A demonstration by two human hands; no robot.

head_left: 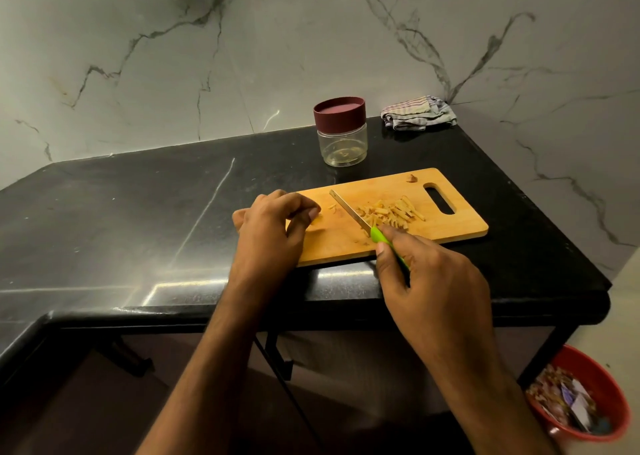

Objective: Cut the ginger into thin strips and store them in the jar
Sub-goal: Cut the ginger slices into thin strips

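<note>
Two hands: both bare, reaching from the near edge over a rectangular wooden cutting board (446, 227) on a glossy black stone counter (138, 212).
Right hand (429, 281): fingers curled round the bright green handle of a small knife (360, 220), thumb lying along the handle's left side.
Knife blade: narrow, silver, slanting far-left from the handle, low over the middle of the board; whether the edge touches the wood cannot be told.
Left hand (273, 226): at the board's left end, fingers bent and drawn narrowly together, fingertips down at the wood; whether they pinch a small ginger piece cannot be told.
Ginger: a loose heap of pale yellow ginger strips (391, 212) lies on the board just right of the blade, with a few stray bits left of it and one small brownish scrap at the far edge near the handle slot.
Jar: a clear round plastic jar with a maroon lid (341, 132) stands upright on the counter just beyond the board, lid on, a few scraps at its bottom.
Cloth: a crumpled striped grey cloth (419, 113) sits in the far right corner.
Bin: a red plastic tub of scraps (585, 395) stands on the floor, near right.
Wall: white marble with grey veins (311, 39).
</note>
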